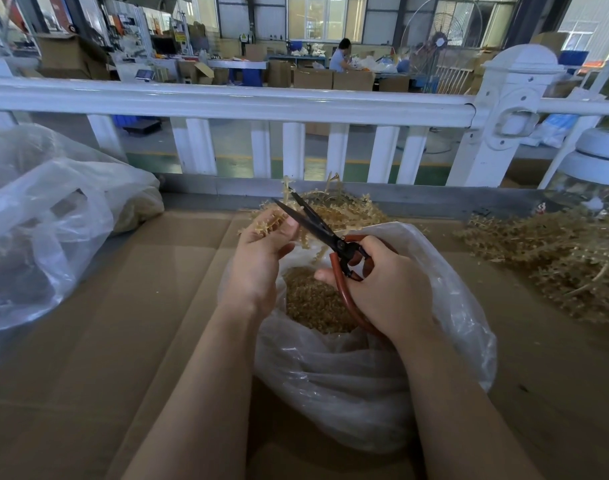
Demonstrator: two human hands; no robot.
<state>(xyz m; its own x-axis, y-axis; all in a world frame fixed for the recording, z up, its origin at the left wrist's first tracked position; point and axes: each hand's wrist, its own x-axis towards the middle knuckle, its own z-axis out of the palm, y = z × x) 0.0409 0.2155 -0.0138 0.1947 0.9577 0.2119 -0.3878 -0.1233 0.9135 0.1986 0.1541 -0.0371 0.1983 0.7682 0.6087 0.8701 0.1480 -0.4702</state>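
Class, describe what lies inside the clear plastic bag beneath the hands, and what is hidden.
Inside the clear plastic bag lies a heap of small tan pieces. The right hand and the scissors cover part of it; the crumpled plastic hides its depth.

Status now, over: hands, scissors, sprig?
Left hand pinches sprig. Right hand holds scissors, blades open at sprig. Bag below, nothing in the way.

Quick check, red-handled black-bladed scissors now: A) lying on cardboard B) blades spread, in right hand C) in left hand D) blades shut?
B: the right hand grips the red-handled black-bladed scissors, blades spread beside the tan plastic sprig that the left hand holds.
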